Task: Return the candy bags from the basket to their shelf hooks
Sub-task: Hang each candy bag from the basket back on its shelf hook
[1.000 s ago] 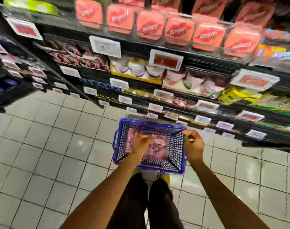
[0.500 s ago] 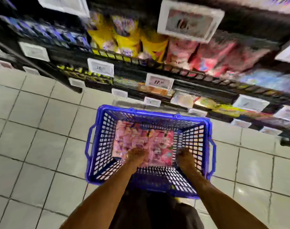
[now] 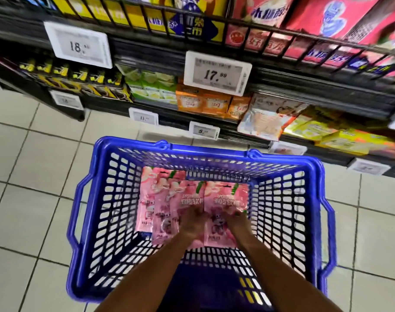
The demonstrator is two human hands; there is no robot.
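A blue plastic basket [image 3: 313, 199] stands on the tiled floor in front of the shelves. Several pink candy bags [image 3: 187, 197] lie flat and overlapping on its bottom. Both my arms reach down into the basket. My left hand [image 3: 193, 221] rests on the middle bags with its fingers spread forward. Beside it, my right hand [image 3: 235, 221] lies on the rightmost pink bag [image 3: 225, 199]. Both hands are blurred, and I see no bag lifted off the pile. No shelf hooks are in view.
Low black shelves [image 3: 304, 91] full of yellow, orange, green and red snack packs run across the top, close behind the basket. White price tags [image 3: 216, 74] stick out from their edges. Pale floor tiles [image 3: 34, 176] lie to the left and right of the basket.
The view has dropped and closed in on the basket. My right hand went from the basket's rim down inside, and both hands now lie on the pink bags.
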